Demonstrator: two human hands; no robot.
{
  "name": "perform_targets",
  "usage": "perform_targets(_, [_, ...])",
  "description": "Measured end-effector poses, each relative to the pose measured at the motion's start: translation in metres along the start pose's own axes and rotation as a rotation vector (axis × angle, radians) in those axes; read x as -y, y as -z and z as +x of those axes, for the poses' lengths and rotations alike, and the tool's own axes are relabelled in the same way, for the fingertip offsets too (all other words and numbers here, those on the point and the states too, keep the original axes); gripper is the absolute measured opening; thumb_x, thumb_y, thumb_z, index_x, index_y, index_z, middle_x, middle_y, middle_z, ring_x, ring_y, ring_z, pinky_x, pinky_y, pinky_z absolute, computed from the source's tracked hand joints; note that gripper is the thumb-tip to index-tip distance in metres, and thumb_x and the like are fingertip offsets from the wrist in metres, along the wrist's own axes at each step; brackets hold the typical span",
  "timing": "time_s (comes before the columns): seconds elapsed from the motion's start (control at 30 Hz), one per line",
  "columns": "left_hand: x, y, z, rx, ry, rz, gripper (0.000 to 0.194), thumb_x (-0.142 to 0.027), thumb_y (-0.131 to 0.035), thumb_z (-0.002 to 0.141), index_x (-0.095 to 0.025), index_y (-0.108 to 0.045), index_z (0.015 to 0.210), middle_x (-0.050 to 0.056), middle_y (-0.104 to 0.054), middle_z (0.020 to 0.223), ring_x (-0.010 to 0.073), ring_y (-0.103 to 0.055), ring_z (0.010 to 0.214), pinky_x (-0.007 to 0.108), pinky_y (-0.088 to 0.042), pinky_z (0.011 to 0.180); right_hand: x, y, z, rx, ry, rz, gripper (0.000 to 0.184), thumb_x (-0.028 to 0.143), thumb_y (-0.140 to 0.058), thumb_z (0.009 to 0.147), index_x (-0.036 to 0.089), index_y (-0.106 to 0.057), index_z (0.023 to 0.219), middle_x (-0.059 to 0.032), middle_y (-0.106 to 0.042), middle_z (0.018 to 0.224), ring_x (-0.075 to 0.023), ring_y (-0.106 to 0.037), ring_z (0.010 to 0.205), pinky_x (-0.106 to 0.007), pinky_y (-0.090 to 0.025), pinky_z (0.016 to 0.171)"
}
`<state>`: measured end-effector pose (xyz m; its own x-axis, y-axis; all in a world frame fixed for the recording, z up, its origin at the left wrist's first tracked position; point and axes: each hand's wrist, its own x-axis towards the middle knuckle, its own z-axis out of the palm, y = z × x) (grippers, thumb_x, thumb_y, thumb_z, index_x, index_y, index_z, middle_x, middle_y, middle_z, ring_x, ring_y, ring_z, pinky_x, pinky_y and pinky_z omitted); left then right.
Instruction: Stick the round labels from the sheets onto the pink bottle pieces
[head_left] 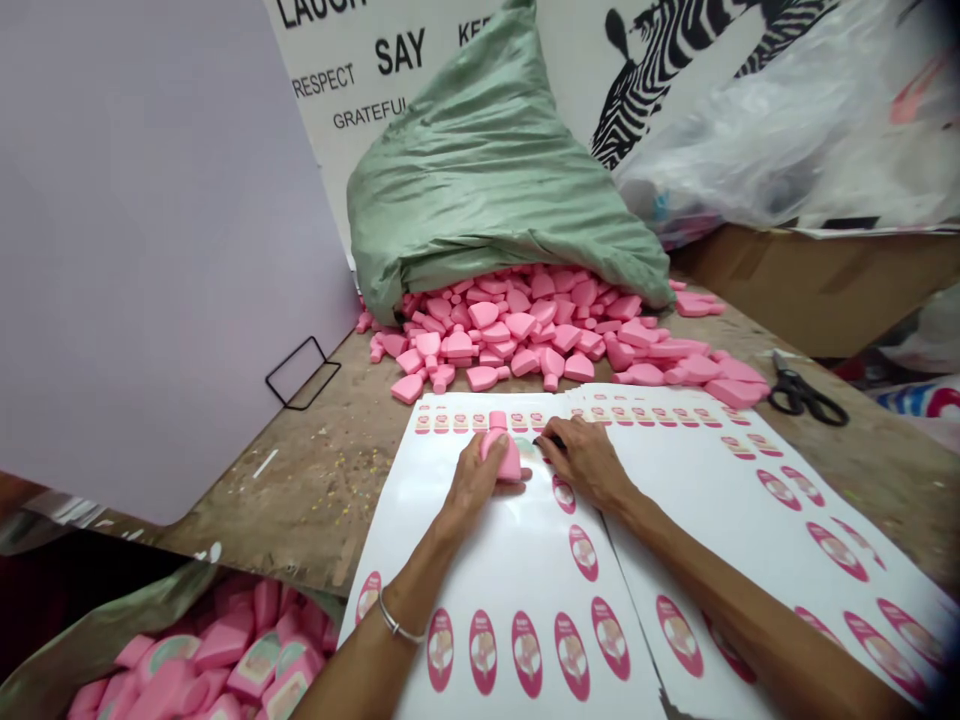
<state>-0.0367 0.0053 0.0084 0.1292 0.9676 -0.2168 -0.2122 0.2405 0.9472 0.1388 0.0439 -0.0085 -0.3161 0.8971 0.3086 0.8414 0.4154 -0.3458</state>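
My left hand is closed around a small pink plastic bottle, its neck pointing away from me, above the label sheets. Just right of the bottle, the fingers of my right hand are pinched at the edge of a pale greenish label. Something small and dark shows at those fingertips, too small to name. Beneath both hands lies a white label sheet with rows of pink oval stickers and some bare areas. A second label sheet lies alongside, under my right forearm.
A green sack spills a heap of pink bottles at the back. Black scissors lie at the right; a wire stand is at the left. Labelled bottles fill a bag at lower left. A cardboard box stands behind.
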Motion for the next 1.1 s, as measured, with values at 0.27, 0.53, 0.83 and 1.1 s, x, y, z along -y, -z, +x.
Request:
perform_targets(0.27, [0.0096, 0.0046, 0.0072, 0.005, 0.018, -0.059, 0.039, -0.047, -0.057, 0.083, -0.014, -0.050, 0.104, 0.011, -0.057, 0.099, 0.0219, -0.069, 0.075, 0.033, -0.058, 0.065, 0.0046, -0.0023, 0.0010, -0.061, -0.001, -0.047, 0.015, 0.026, -0.046, 0.087, 0.020, -0.055, 0.078, -0.0034, -0.065, 0.073, -0.0197, -0.053, 0.075, -0.032, -0.029, 0.073])
perform_targets(0.53, [0.0069, 0.0073, 0.0058, 0.033, 0.029, -0.113, 0.038, -0.046, -0.058, 0.083, -0.015, -0.051, 0.104, 0.009, -0.056, 0.098, 0.0219, -0.069, 0.076, 0.034, -0.058, 0.068, 0.0005, -0.0036, -0.0006, -0.063, 0.034, -0.085, 0.016, 0.025, -0.046, 0.087, 0.020, -0.055, 0.075, -0.0038, -0.064, 0.072, -0.0196, -0.053, 0.076, -0.032, -0.029, 0.072])
perform_targets(0.83, [0.0093, 0.0084, 0.0079, 0.040, 0.046, -0.138, 0.037, -0.045, -0.059, 0.082, -0.015, -0.051, 0.101, 0.008, -0.054, 0.094, 0.0213, -0.069, 0.073, 0.034, -0.058, 0.066, 0.0009, -0.0044, 0.0036, -0.076, -0.006, -0.019, 0.015, 0.028, -0.048, 0.086, 0.020, -0.055, 0.076, -0.0022, -0.065, 0.072, -0.0188, -0.053, 0.072, -0.032, -0.031, 0.072])
perform_targets(1.1, [0.0087, 0.0085, 0.0070, 0.040, 0.025, -0.141, 0.038, -0.047, -0.058, 0.082, -0.015, -0.050, 0.101, 0.008, -0.054, 0.097, 0.0211, -0.069, 0.074, 0.033, -0.058, 0.066, -0.0053, -0.0044, 0.0045, -0.044, 0.052, -0.042, 0.013, 0.026, -0.049, 0.085, 0.021, -0.054, 0.074, -0.0009, -0.063, 0.066, -0.0186, -0.053, 0.072, -0.031, -0.031, 0.072])
